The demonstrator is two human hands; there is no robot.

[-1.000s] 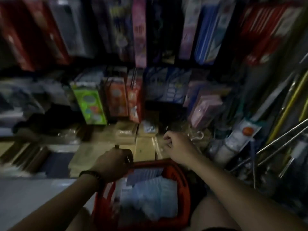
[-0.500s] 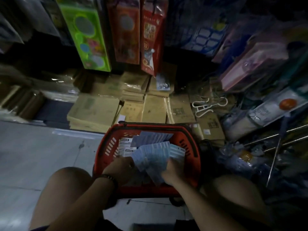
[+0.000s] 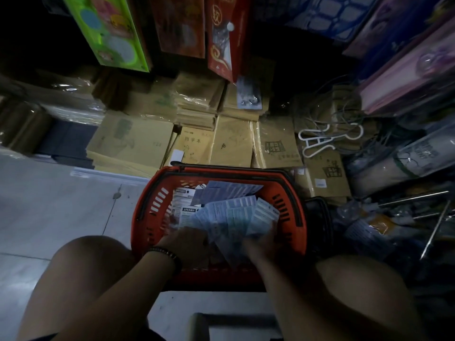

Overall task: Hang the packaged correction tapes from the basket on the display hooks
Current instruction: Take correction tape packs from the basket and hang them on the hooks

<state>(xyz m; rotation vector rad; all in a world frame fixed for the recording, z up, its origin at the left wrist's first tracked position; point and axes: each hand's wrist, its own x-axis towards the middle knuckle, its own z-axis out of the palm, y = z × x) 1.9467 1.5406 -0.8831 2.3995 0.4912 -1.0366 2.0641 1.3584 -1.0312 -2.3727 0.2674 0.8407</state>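
— Down in the basket [image 3: 147,225], you have the packaged correction tapes [image 3: 231,217] spread like a fan of pale blue cards, their tops leaning toward the far rim.

— Both hands on them?

— Yes. Your left hand [image 3: 184,242] has its fingers curled round the fan's lower left edge, with a dark bracelet [image 3: 167,253] on that wrist. Your right hand [image 3: 261,244] is blurred, but it grips the lower right of the same fan, and cards rise out of it.

— More packs underneath?

— Loose ones lie flat on the basket's bottom toward the far left corner, some of them white with dark labels. How many there are cannot be told from this view.

— Where does the basket sit?

— On the pale tiled floor [image 3: 61,205], between your bare knees [image 3: 91,262], with its black handles folded down along the rim. Its far side is just beside stacks of brown exercise books [image 3: 231,143] wrapped in clear film.

— And beyond?

— A white plastic hanger [image 3: 320,141] lies on the books to your right. Metal rods [image 3: 413,198] stick out low on the far right, amid clear-bagged goods too dark to name. Above the books hang a green pack [image 3: 108,30] and a red pack [image 3: 221,45], with an orange pack [image 3: 179,25] between them.
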